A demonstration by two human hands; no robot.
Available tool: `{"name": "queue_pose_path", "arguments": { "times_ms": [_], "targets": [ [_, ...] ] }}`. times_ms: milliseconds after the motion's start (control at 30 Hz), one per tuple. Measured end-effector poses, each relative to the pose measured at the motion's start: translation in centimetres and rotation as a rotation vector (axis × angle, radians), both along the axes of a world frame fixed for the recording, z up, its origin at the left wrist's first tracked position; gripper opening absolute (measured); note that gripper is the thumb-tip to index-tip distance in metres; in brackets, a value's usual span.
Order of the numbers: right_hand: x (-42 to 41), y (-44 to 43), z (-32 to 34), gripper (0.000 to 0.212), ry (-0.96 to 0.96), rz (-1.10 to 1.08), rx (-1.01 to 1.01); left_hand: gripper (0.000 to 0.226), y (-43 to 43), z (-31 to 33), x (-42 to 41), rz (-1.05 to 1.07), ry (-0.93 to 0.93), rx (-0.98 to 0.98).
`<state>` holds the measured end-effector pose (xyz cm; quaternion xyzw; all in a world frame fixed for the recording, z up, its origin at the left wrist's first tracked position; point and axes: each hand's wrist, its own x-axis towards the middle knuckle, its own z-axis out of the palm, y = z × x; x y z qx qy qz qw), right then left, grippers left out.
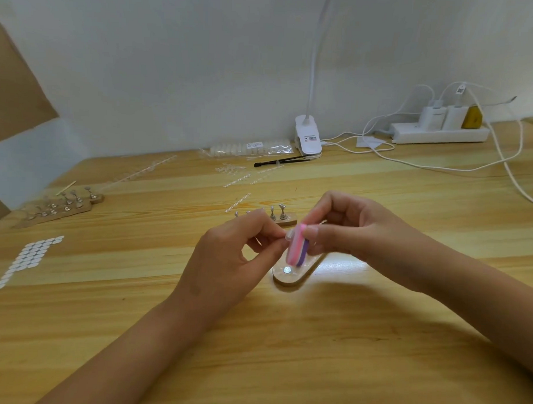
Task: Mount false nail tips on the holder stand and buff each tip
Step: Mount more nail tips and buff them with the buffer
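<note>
A small clear false nail tip (289, 235) was pinched by the left hand (242, 255) just above the pale wooden oval holder stand (289, 278), and a pink and purple buffer block (298, 248), gripped by the right hand (355, 232), was pressed against it. Buffing was judged to be under way; one round metal seat on the stand was seen bare, so mounting was probably not finished. Close behind the stand a second wooden peg stand (284, 219) was placed; in front of it bare light wooden table (284, 353) was left for the arms

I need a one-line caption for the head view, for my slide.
Left hand pinches a clear nail tip while right hand holds a pink-and-purple buffer against it.
</note>
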<state>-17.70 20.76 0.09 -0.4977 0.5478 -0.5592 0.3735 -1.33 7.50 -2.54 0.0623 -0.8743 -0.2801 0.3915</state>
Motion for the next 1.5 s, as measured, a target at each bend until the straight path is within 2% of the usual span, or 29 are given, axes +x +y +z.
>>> {"name": "queue_pose_path", "arguments": {
  "times_ms": [167, 333, 467, 533, 667, 800, 933, 1167, 1267, 1500],
  "targets": [
    [-0.6, -0.1, 0.0, 0.022, -0.051, -0.085, -0.064, 0.004, -0.2, -0.1, 0.1, 0.008, 0.021, 0.007],
    [-0.9, 0.3, 0.2, 0.022, 0.0, 0.128, 0.072, 0.007, -0.2, -0.1, 0.0, -0.002, -0.003, -0.042],
    [-0.6, -0.3, -0.3, 0.022, -0.074, -0.035, -0.037, 0.006, -0.4, 0.1, 0.1, 0.005, 0.009, -0.016],
    [-0.7, -0.3, -0.4, 0.021, -0.106, -0.047, -0.037, 0.007, -0.3, 0.1, 0.1, -0.002, -0.002, -0.027],
    [-1.0, 0.0, -0.2, 0.023, -0.058, 0.115, 0.059, 0.008, -0.2, -0.1, 0.1, -0.052, -0.015, -0.051],
    [-1.4, -0.3, -0.3, 0.028, -0.102, -0.053, -0.021, 0.005, -0.3, 0.1, 0.1, -0.098, -0.031, -0.023],
    [-2.1, -0.3, -0.4, 0.032, -0.204, -0.139, -0.029, 0.011, -0.3, 0.4, 0.2, -0.135, -0.1, 0.035],
    [-2.1, -0.4, -0.6, 0.031, -0.231, -0.113, -0.013, 0.01, -1.5, 0.2, 0.3, -0.051, -0.38, 0.344],
    [-2.3, -0.4, -0.5, 0.029, -0.24, -0.123, -0.012, 0.012, -1.6, 0.0, 0.2, -0.048, -0.447, 0.362],
    [-2.6, -0.3, -0.4, 0.027, -0.25, -0.127, -0.004, 0.01, -1.6, -0.3, -0.1, -0.065, -0.469, 0.365]
  ]
}}
